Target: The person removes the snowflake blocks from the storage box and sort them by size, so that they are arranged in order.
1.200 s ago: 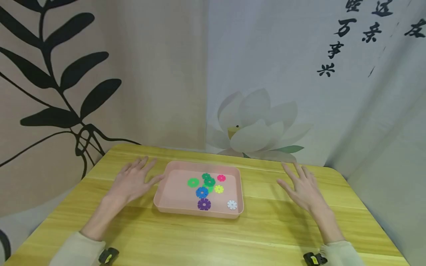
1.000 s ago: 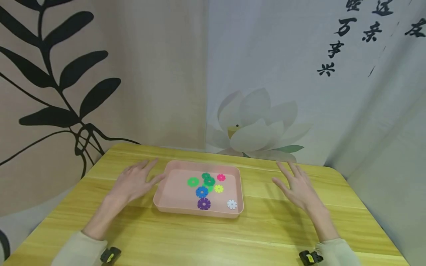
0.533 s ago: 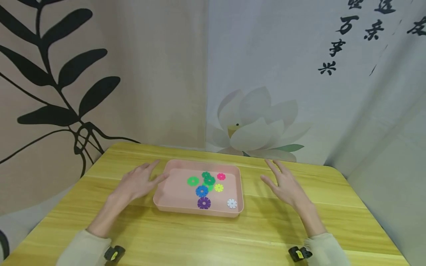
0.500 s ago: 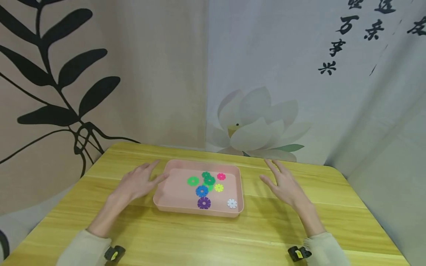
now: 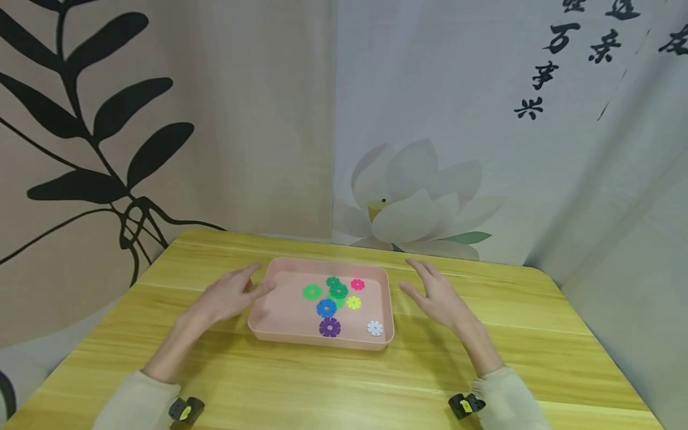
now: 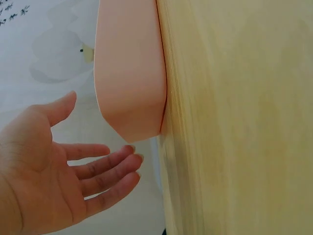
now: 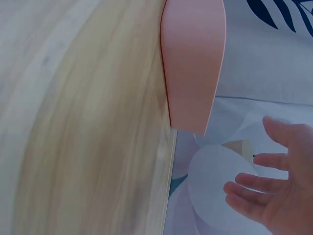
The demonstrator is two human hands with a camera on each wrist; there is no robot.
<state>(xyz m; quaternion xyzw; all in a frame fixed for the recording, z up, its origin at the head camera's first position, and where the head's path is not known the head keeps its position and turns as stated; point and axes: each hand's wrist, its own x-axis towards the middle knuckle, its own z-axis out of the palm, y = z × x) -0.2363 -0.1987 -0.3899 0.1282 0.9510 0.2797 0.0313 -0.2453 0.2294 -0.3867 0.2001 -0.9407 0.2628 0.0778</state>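
A pink tray (image 5: 285,310) lies on the table with several notched plastic discs in it. Among them are a blue disc (image 5: 326,309), a purple disc (image 5: 330,327), a yellow disc (image 5: 353,303), a pink disc (image 5: 358,285), a white disc (image 5: 375,328) and green ones, some overlapping. My left hand (image 5: 223,297) hovers at the tray's left end, thumb over the rim in the head view. In the left wrist view, its relaxed fingers (image 6: 110,174) appear apart from the tray wall (image 6: 129,68). My right hand (image 5: 441,301), fingers extended and holding nothing, is right of the tray.
The wooden table (image 5: 322,388) extends around the tray on all sides. Behind it hangs a curtain (image 5: 269,119) printed with leaves, a lotus and writing. A small black device (image 5: 186,410) is worn on each wrist.
My right hand has moved left, closer to the tray. My left hand has shifted slightly right toward the tray's left end. Tray and discs have stayed in place.
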